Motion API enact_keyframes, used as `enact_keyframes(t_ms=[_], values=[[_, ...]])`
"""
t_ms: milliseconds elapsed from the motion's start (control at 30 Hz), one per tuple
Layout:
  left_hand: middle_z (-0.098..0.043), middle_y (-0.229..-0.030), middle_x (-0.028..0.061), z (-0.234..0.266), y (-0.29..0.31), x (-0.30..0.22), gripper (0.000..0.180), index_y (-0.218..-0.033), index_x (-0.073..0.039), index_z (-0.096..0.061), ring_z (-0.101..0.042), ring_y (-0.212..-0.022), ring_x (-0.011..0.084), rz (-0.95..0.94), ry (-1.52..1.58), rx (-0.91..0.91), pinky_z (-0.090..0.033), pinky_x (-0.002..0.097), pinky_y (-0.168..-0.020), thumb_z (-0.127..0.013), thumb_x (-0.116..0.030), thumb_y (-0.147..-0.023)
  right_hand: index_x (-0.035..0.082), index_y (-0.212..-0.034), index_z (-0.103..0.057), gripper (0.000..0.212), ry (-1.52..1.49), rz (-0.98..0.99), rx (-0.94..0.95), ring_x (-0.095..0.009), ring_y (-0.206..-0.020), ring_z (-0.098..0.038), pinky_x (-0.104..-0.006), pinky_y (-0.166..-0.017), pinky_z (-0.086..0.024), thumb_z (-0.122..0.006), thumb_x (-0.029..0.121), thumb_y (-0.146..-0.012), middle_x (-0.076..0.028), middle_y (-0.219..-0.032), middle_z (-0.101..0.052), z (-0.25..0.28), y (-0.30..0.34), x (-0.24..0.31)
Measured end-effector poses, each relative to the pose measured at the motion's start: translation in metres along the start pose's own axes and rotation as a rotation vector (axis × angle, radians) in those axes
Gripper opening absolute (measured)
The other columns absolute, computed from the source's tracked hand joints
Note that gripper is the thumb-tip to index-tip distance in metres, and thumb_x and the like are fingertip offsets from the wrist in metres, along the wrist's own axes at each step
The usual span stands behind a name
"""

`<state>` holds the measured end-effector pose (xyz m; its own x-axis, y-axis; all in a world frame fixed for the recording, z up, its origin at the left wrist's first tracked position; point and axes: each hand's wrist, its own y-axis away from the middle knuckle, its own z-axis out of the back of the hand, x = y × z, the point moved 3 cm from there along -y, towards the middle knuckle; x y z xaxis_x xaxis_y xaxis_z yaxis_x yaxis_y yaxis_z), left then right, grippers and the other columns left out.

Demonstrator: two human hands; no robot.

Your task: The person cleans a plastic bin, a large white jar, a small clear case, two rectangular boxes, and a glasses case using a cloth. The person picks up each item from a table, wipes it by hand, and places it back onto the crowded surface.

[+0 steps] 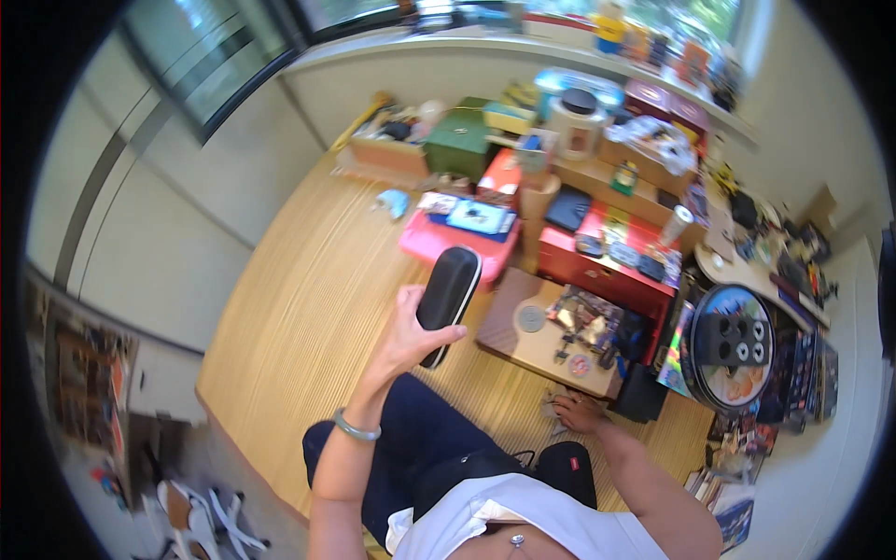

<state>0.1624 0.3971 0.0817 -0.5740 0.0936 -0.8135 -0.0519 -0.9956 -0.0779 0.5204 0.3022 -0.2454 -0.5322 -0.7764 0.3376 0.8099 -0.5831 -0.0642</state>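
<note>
A long black hard case (454, 285), shaped like a glasses case with a pale seam along its edge, is held upright and slightly tilted in my left hand (407, 336). My fingers wrap its lower half, with the thumb across the front. A pale bracelet circles that wrist. My right hand (581, 413) is low on the wooden surface, with its fingers on a crumpled greyish cloth (553, 411). Just beyond it stands a flat brown box (509, 322) with small items on top. Behind the raised case lies a pink box (467, 245) with blue packs on it.
Red boxes (583, 266), a green box (457, 140) and a lidded jar (576, 131) crowd the back. On the right, a round tray (731, 383) stands close to my right arm. The wooden platform (280, 308) stretches left to an edge above the floor.
</note>
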Motion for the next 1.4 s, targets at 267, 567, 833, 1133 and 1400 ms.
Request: enact_keyframes(t_ms=[267, 567, 833, 1133, 1400], values=[[-0.061, -0.081, 0.0114, 0.029, 0.174, 0.122, 0.047, -0.116, -0.002, -0.044, -0.065, -0.064, 0.0194, 0.455, 0.79, -0.272, -0.056, 0.0313, -0.058, -0.045, -0.045, -0.099, 0.003, -0.112, -0.052, 0.018, -0.707, -0.412, -0.382, -0.022, -0.088, -0.055, -0.0311, -0.08, -0.045, -0.05, 0.006, -0.095, -0.01, -0.091, -0.053, 0.072, -0.109, 0.13], [-0.045, -0.138, 0.0118, 0.036, 0.272, 0.108, 0.062, -0.145, 0.0, -0.029, -0.046, -0.122, 0.0168, 0.346, 0.977, -0.614, -0.037, 0.028, -0.103, -0.048, -0.038, -0.1, 0.008, -0.099, -0.061, 0.026, -0.672, 0.38, -0.427, -0.029, -0.097, -0.057, -0.0448, -0.087, -0.039, -0.069, 0.008, -0.074, -0.012, -0.108, -0.059, 0.168, -0.194, 0.333], [-0.062, -0.106, 0.0262, 0.01, 0.324, 0.12, 0.047, -0.141, 0.0, -0.036, -0.063, -0.096, 0.0352, 0.357, 0.432, -0.762, -0.049, 0.0374, -0.082, -0.042, -0.022, -0.099, 0.006, -0.114, -0.062, 0.035, -0.433, 0.427, -0.251, -0.036, -0.13, -0.033, -0.0521, -0.113, -0.016, -0.062, 0.007, -0.079, -0.011, -0.142, -0.045, 0.168, -0.276, 0.397], [-0.057, -0.126, 0.0241, 0.051, 0.337, 0.069, 0.051, -0.14, -0.002, -0.039, -0.061, -0.109, 0.0372, 0.362, 0.222, -0.857, -0.048, 0.0372, -0.091, -0.05, -0.029, -0.098, 0.006, -0.131, -0.047, 0.037, -1.843, -0.458, 0.096, -0.015, -0.095, -0.06, -0.0298, -0.08, -0.051, -0.051, 0.024, -0.099, -0.006, -0.111, -0.06, 0.107, -0.336, 0.334], [-0.061, -0.106, 0.0111, 0.073, 0.337, 0.049, 0.067, -0.135, -0.006, -0.047, -0.063, -0.093, 0.0309, 0.392, -0.134, -0.76, -0.053, 0.0358, -0.068, -0.075, -0.015, -0.075, 0.003, -0.13, -0.044, 0.046, -1.254, -0.007, -0.265, -0.016, -0.105, -0.05, -0.0302, -0.087, -0.043, -0.062, 0.009, -0.087, -0.007, -0.117, -0.049, 0.156, -0.281, 0.4]])
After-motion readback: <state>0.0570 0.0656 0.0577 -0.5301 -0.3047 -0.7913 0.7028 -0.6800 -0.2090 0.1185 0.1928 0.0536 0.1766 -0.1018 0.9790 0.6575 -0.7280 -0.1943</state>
